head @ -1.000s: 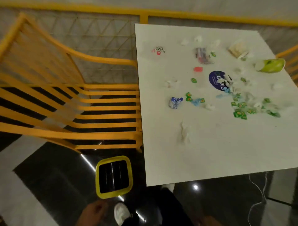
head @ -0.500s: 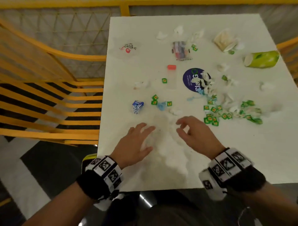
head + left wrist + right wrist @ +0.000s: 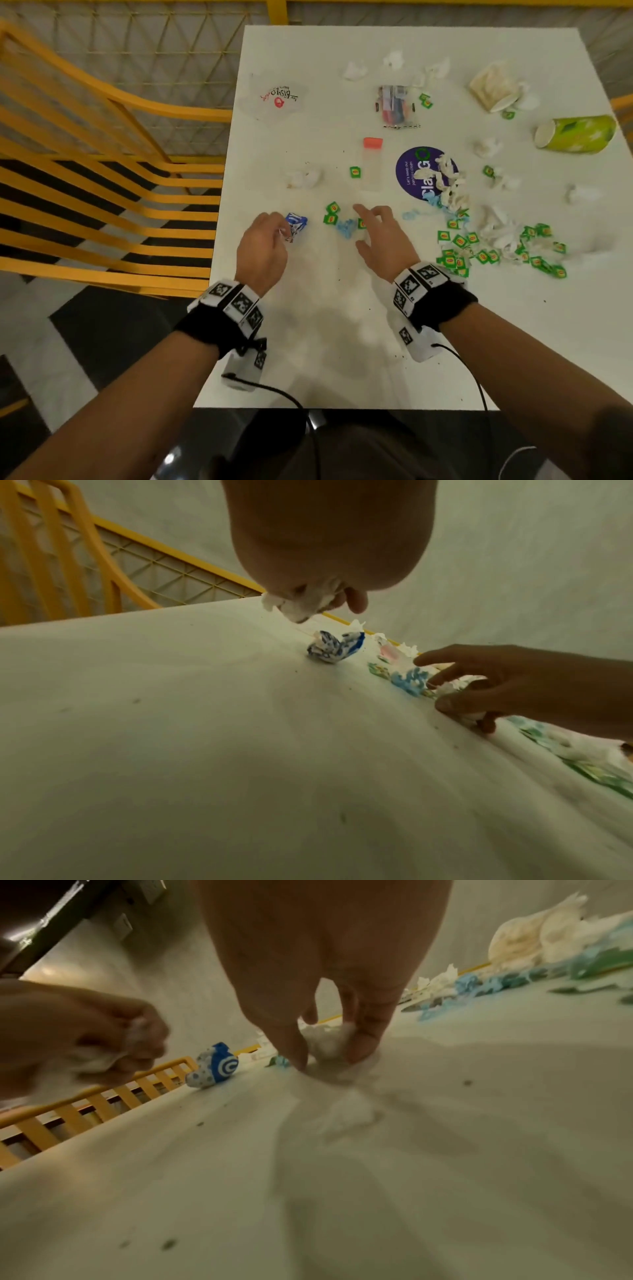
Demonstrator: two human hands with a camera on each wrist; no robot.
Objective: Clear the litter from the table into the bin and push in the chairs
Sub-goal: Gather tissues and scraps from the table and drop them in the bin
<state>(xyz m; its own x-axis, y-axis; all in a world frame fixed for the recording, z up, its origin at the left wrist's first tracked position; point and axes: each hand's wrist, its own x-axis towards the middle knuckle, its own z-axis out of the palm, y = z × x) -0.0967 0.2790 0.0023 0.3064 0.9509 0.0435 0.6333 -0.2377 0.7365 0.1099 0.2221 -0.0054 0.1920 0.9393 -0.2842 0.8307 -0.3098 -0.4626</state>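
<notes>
Litter is scattered over the white table (image 3: 342, 342). My left hand (image 3: 274, 228) holds a crumpled white tissue (image 3: 301, 607) in its curled fingers, just short of a blue-and-white crumpled wrapper (image 3: 296, 224) that lies on the table. In the right wrist view, my right hand (image 3: 371, 228) pinches a white tissue wad (image 3: 325, 1042) between thumb and fingers against the table top, beside a light blue scrap (image 3: 344, 229) and small green tags (image 3: 332, 214). No bin is in view.
A yellow slatted chair (image 3: 102, 205) stands off the table's left edge. Farther back lie a tipped green paper cup (image 3: 579, 133), a crushed beige cup (image 3: 493, 89), a purple round sticker (image 3: 414, 171), a heap of green tags (image 3: 479, 253) and several tissue scraps.
Both hands came onto the table and moved forward. The left hand took up the white tissue from the near part of the table; the right closed on a wad. The yellow bin left the view.
</notes>
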